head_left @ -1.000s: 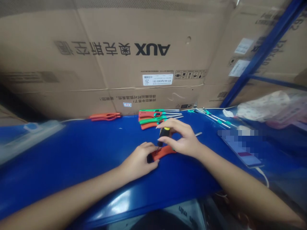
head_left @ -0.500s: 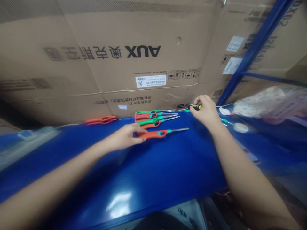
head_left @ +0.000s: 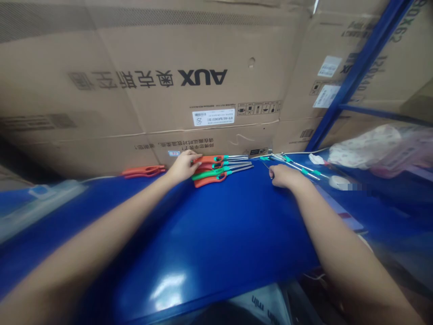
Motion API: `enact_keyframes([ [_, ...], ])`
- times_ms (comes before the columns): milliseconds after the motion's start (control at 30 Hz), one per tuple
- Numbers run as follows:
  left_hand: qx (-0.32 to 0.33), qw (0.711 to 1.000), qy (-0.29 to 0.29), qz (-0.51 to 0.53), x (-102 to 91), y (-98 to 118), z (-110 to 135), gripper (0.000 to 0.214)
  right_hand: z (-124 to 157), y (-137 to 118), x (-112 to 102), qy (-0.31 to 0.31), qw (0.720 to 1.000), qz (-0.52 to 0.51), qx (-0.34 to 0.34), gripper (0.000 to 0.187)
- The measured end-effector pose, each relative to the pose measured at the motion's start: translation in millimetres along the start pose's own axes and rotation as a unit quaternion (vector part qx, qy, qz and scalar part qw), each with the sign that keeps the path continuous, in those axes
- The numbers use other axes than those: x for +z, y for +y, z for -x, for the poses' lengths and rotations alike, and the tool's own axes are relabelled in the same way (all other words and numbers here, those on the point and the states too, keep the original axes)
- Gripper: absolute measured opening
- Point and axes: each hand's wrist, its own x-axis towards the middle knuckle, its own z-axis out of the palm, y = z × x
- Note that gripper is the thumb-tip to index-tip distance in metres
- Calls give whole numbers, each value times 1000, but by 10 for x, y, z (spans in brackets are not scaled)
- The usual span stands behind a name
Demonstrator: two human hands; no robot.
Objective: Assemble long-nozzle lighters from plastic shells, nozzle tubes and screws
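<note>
My left hand [head_left: 184,166] is closed on the handle end of an orange long-nosed lighter [head_left: 211,159], at the back of a small pile against the cardboard. In front of it lie other lighters with red, green and orange handles, among them a green lighter [head_left: 209,173] and an orange lighter [head_left: 209,180]. Their metal barrels point right. My right hand [head_left: 286,176] is closed to the right of the barrel tips. A thin screwdriver [head_left: 266,166] shaft sticks out of it toward the upper left; the handle is hidden in the fingers.
A large cardboard box [head_left: 135,40] stands behind the blue table [head_left: 219,234]. Loose metal barrels with green collars [head_left: 304,171] lie right of my right hand. Red handle parts [head_left: 144,171] lie left. Plastic bags [head_left: 368,142] and a blue post [head_left: 358,67] are at right.
My left hand has moved the front orange lighter to the back of the pile. My right hand has come nearer to me, and the screwdriver has turned so its shaft shows.
</note>
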Motion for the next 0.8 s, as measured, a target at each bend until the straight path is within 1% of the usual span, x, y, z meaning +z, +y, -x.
enact_keyframes([
  [67, -2, 1000, -1, -5, 43, -31, -23, 32, 14, -20, -2, 18, 1000, 12, -2, 35],
  [200, -6, 1000, -11, -16, 68, -73, -33, 29, 19, -99, 31, 92, 995, 11, -33, 29],
  [333, 0, 1000, -8, -29, 67, -60, -4, 28, 27, -234, 100, 148, 982, -12, -114, 24],
  [467, 13, 999, 17, -39, 46, 0, 53, 29, 82, -430, 156, 175, 959, -46, -218, 14],
  [567, 27, 998, 44, -46, 16, 100, 163, 32, 142, -587, 201, 186, 942, -81, -268, 11],
  [633, 42, 996, 52, -53, 1, 199, 290, 34, 177, -674, 243, 190, 933, -104, -286, 17],
  [667, 55, 996, 46, -57, 0, 252, 365, 33, 191, -710, 267, 190, 929, -114, -296, 21],
  [733, 92, 994, 12, -64, 8, 348, 516, 29, 208, -763, 319, 186, 919, -129, -322, 26],
  [800, 120, 990, -21, -75, 29, 402, 639, 29, 212, -794, 371, 184, 906, -141, -355, 22],
])
